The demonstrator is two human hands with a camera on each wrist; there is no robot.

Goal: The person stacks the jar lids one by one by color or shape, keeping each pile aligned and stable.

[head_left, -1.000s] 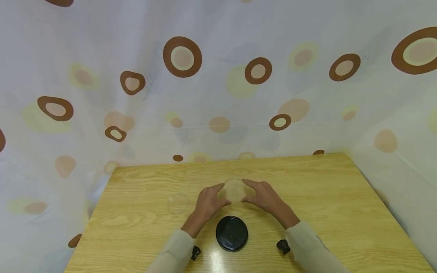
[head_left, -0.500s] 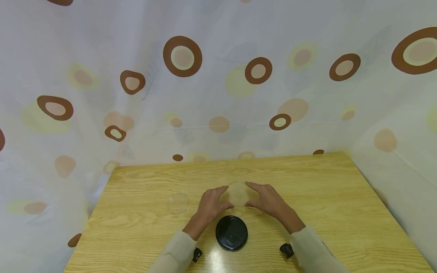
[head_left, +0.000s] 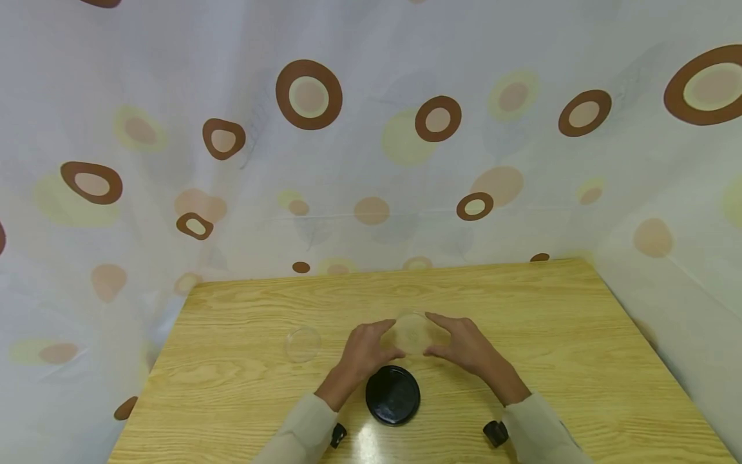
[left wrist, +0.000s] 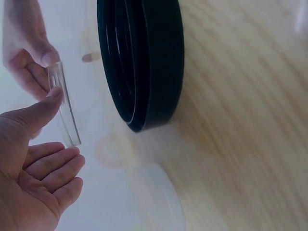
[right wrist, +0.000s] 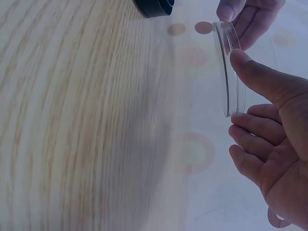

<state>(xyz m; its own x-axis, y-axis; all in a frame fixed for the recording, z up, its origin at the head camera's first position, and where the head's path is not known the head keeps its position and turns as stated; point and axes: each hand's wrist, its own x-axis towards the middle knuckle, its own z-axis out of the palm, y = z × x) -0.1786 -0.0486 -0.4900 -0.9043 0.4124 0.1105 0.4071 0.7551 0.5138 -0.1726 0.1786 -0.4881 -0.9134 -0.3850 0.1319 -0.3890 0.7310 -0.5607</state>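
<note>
A clear round petri dish (head_left: 412, 334) is held by its edges between both hands, above the wooden table. My left hand (head_left: 365, 351) grips its left side, thumb on the near edge and fingertips at the far edge. Opposite it, my right hand (head_left: 464, 346) grips the right side in the same way. Seen edge-on in the left wrist view, the petri dish (left wrist: 65, 110) is thin with a low wall. Just nearer the body lies a black round dish (head_left: 393, 396) with a raised rim. A second clear round dish (head_left: 303, 344) lies to the left.
The wood-grain table (head_left: 551, 335) meets a patterned curtain (head_left: 371, 161) at its back and sides. Black wrist straps or mounts (head_left: 495, 434) show beside the sleeves. A patch of glare falls on the table near the front.
Both hands have shifted slightly to the right and nearer the body, carrying the petri dish along. The black dish and the second clear dish stay where they were.
</note>
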